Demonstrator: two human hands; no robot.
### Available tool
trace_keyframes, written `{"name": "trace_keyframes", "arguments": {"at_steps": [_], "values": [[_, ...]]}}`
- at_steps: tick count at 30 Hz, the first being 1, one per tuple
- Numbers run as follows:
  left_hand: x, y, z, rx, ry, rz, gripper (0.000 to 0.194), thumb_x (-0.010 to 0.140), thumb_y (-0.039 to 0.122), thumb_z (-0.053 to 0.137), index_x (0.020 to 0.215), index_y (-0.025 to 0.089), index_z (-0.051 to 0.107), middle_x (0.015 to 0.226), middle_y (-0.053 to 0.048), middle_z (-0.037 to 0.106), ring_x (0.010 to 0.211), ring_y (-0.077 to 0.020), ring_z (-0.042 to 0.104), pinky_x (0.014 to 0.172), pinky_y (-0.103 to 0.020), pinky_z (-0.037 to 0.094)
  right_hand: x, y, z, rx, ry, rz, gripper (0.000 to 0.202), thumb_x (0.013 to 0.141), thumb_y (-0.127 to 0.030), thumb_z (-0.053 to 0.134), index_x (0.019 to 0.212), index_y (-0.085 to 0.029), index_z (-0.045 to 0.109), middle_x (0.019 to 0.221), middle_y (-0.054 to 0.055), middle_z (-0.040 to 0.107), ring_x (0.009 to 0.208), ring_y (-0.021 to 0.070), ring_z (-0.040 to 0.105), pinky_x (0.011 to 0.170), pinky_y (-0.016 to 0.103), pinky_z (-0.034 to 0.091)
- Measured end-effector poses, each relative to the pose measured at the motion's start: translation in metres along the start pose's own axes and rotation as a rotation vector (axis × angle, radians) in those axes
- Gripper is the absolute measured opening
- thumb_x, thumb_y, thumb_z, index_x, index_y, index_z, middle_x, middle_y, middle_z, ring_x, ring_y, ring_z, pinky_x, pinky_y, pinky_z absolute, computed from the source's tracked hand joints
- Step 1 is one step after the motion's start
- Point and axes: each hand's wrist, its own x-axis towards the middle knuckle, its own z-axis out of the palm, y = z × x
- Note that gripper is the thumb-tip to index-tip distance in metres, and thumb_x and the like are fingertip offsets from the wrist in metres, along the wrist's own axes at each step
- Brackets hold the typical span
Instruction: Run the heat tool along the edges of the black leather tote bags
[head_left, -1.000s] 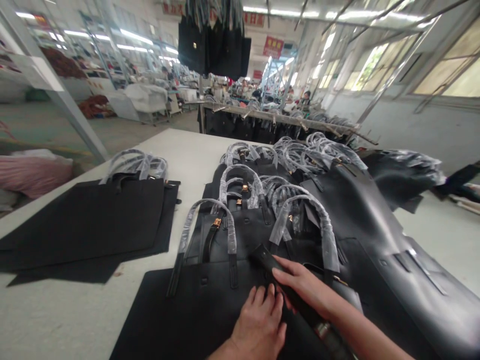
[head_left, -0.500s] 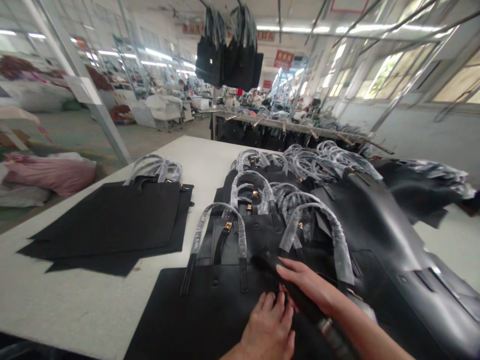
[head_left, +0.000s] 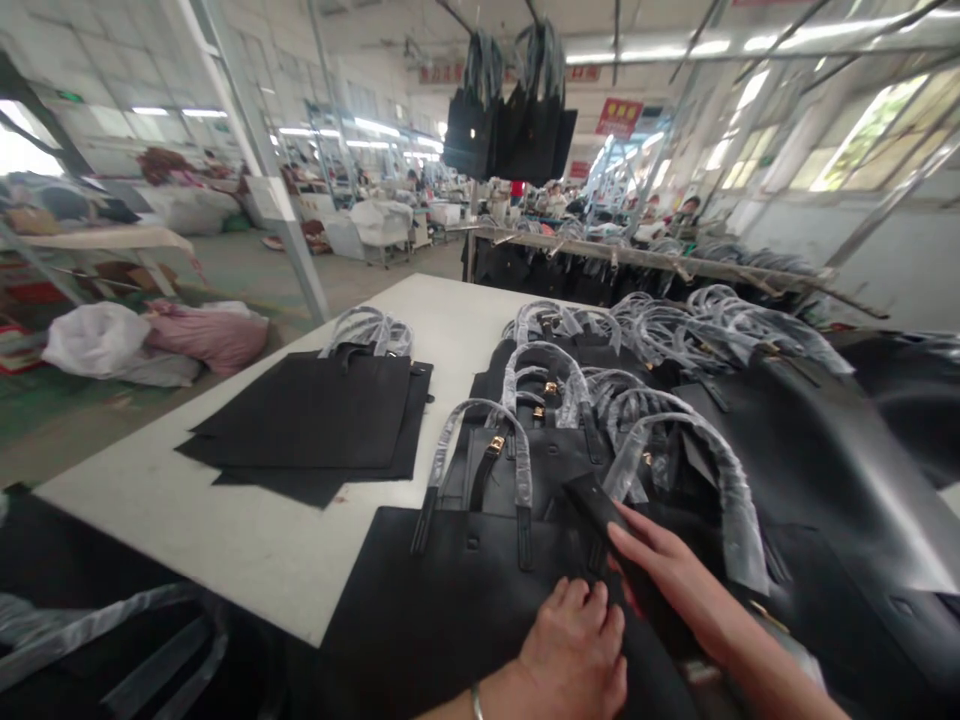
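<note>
A black handbag (head_left: 442, 600) lies flat in front of me, its handle (head_left: 480, 410) wrapped in clear plastic and a gold-buckled strap (head_left: 487, 465) behind its upper edge. My left hand (head_left: 574, 640) is closed, with curled fingers gripping the bag near its upper right part; the fingertips are hidden. Just right of it, my right hand (head_left: 667, 570) is wrapped round a long black bar-like tool (head_left: 600, 515), whose front end points up and left over the bag. The tool's rear end is blurred and partly covered by my forearm.
More black handbags (head_left: 780, 450) with wrapped handles lie heaped behind and to the right. Flat black bags (head_left: 307, 410) are stacked on the left of the white table (head_left: 247, 540). Wrapped handles (head_left: 180, 610) show at lower left. A metal post (head_left: 262, 170) stands beyond, and bags hang overhead (head_left: 510, 130).
The view has swung left, so things sit further right. My left hand's fingers are more curled on the bag. My right hand still holds the black tool over the bag.
</note>
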Motion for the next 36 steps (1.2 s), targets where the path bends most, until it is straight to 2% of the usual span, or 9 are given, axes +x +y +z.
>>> {"name": "trace_keyframes", "arguments": {"at_steps": [6,9,11,14,16,20,25,31,36], "values": [[0.010,0.007,0.013,0.089,0.099,0.073,0.041,0.091,0.042,0.041,0.111,0.009,0.057,0.109,-0.015,0.059,0.098,-0.0275,0.053,0.087,-0.043,0.048,-0.035,0.021,-0.019,-0.089,-0.080,0.142,0.087,0.074,-0.060,0.062,0.144,-0.017,0.035,0.045,-0.003,0.057,0.043,0.0181,0.052,0.040,0.025,0.041],[0.017,0.011,0.015,0.042,0.101,0.122,0.034,0.093,0.037,0.040,0.107,0.011,0.058,0.100,-0.011,0.061,0.094,-0.0240,0.056,0.084,-0.038,0.049,-0.041,0.028,-0.025,-0.084,-0.034,0.124,0.089,0.074,-0.062,0.062,0.145,-0.018,0.033,0.044,-0.002,0.057,0.042,0.0187,0.053,0.039,0.026,0.041],[0.015,0.008,0.004,-0.063,0.107,0.067,0.028,0.092,0.035,0.045,0.107,0.014,0.057,0.109,-0.008,0.061,0.096,-0.0203,0.056,0.087,-0.033,0.048,-0.047,0.024,-0.031,-0.071,0.024,0.118,0.096,0.069,-0.062,0.066,0.146,-0.018,0.030,0.051,-0.001,0.060,0.043,0.0187,0.053,0.040,0.027,0.044],[-0.009,-0.017,-0.027,-0.158,0.177,-0.232,0.030,0.088,0.028,0.052,0.118,0.021,0.054,0.129,-0.004,0.054,0.113,-0.0194,0.051,0.100,-0.032,0.043,-0.065,0.016,-0.045,-0.038,0.096,0.173,0.104,0.062,-0.062,0.072,0.146,-0.018,0.030,0.067,0.001,0.065,0.047,0.0185,0.056,0.042,0.029,0.049],[-0.038,-0.048,-0.051,-0.053,0.186,-0.462,0.035,0.088,0.022,0.048,0.123,0.020,0.052,0.133,-0.008,0.051,0.121,-0.0232,0.046,0.105,-0.039,0.038,-0.080,0.018,-0.055,-0.022,0.111,0.215,0.100,0.064,-0.062,0.071,0.146,-0.021,0.031,0.072,0.001,0.065,0.049,0.0182,0.058,0.043,0.028,0.049],[-0.104,-0.105,-0.084,0.292,0.107,-0.922,0.061,0.083,0.045,0.053,0.127,0.004,0.047,0.124,-0.021,0.050,0.113,-0.0346,0.049,0.095,-0.046,0.042,-0.104,0.042,-0.068,0.004,0.101,0.318,0.098,0.067,-0.065,0.069,0.146,-0.024,0.030,0.071,0.000,0.063,0.049,0.0165,0.057,0.043,0.026,0.048],[-0.136,-0.110,-0.104,0.363,-0.055,-1.087,0.063,0.082,0.061,0.042,0.111,0.007,0.056,0.106,-0.018,0.056,0.099,-0.0345,0.055,0.078,-0.041,0.047,-0.114,0.063,-0.063,0.040,0.086,0.369,0.110,0.059,-0.068,0.072,0.147,-0.021,0.027,0.067,-0.001,0.061,0.047,0.0160,0.055,0.041,0.025,0.046],[-0.129,-0.124,-0.112,-0.030,-0.106,-1.168,0.047,0.078,0.060,0.048,0.083,0.015,0.062,0.081,-0.014,0.066,0.083,-0.0341,0.064,0.071,-0.040,0.048,-0.119,0.055,-0.058,0.042,0.096,0.277,0.087,0.072,-0.054,0.069,0.145,-0.022,0.032,0.070,-0.002,0.061,0.046,0.0122,0.054,0.043,0.023,0.045],[-0.114,-0.119,-0.120,-0.899,0.318,-1.219,0.043,0.066,0.048,0.072,0.094,0.016,0.064,0.075,-0.004,0.071,0.072,-0.0245,0.068,0.067,-0.034,0.055,-0.128,0.059,-0.068,0.084,0.101,0.223,0.078,0.078,-0.048,0.067,0.144,-0.022,0.035,0.071,-0.002,0.058,0.049,0.0117,0.055,0.044,0.023,0.046]]}}
